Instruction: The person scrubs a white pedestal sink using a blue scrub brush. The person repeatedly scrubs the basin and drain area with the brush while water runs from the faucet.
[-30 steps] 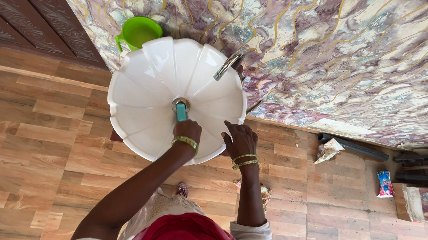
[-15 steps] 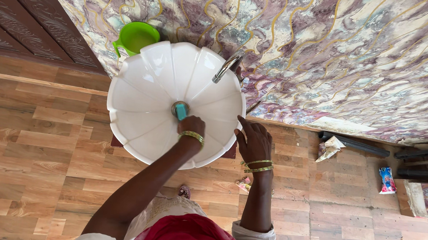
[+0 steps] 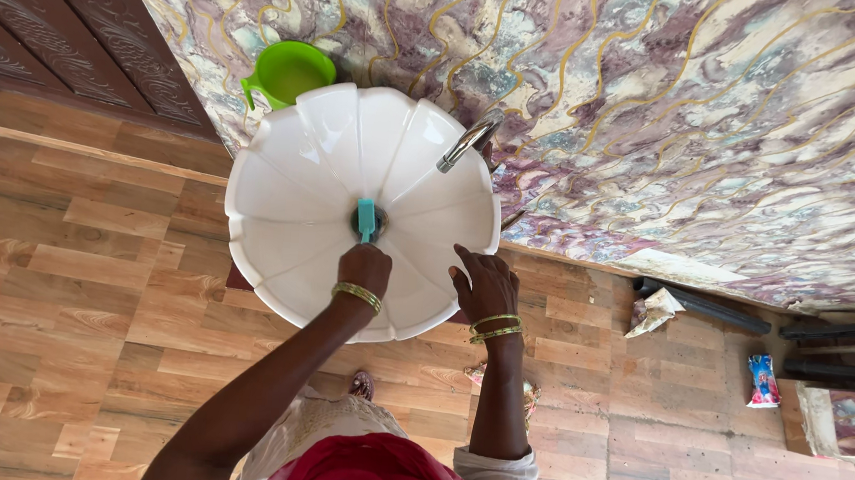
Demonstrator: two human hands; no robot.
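Both forearms are bare to the elbow, with pale, light-coloured sleeves bunched above them. The left hand (image 3: 364, 267) wears a gold and green bangle at the wrist, and the right hand (image 3: 485, 285) wears two thin gold bangles. A red cloth covers the front of a cream garment.

We see a glossy white ceramic basin (image 3: 290, 195) with a shiny metal tap (image 3: 470, 140), a smooth green plastic mug (image 3: 289, 72), a teal plastic brush (image 3: 366, 218), polished marbled wall tiles (image 3: 657, 116) and a wood-grain floor (image 3: 73, 285).
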